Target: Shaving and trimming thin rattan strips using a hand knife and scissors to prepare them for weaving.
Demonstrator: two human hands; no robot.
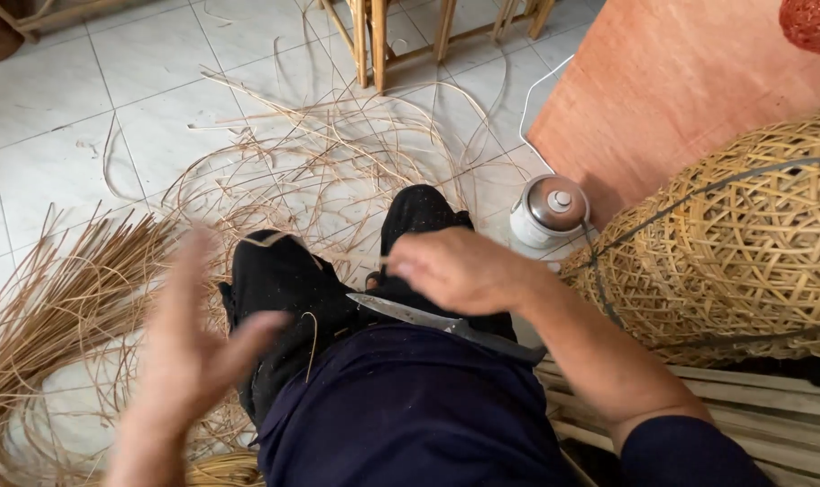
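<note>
Your right hand (464, 269), centre frame, pinches a thin rattan strip (275, 239); your blurred left hand (189, 347) is open. Knife (428, 317) rests on your lap. Woven basket (744, 243) at right appears unfinished; loose strips remain on the floor (58, 162).

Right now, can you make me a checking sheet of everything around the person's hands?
Surface: pale tiled floor, with loose cane strips lying over it.
Job's things: thin cane strip pinched at the right hand; knife resting across the lap.
Clutter: bundle of cane strips at the left; tangled loops of cane ahead.
Grippers: left hand open, fingers spread, blurred; right hand closed on the strip's end.
Cables: white cord on the floor beside the white canister.
Surroundings: woven basket, brown board, wooden frame legs.
</note>
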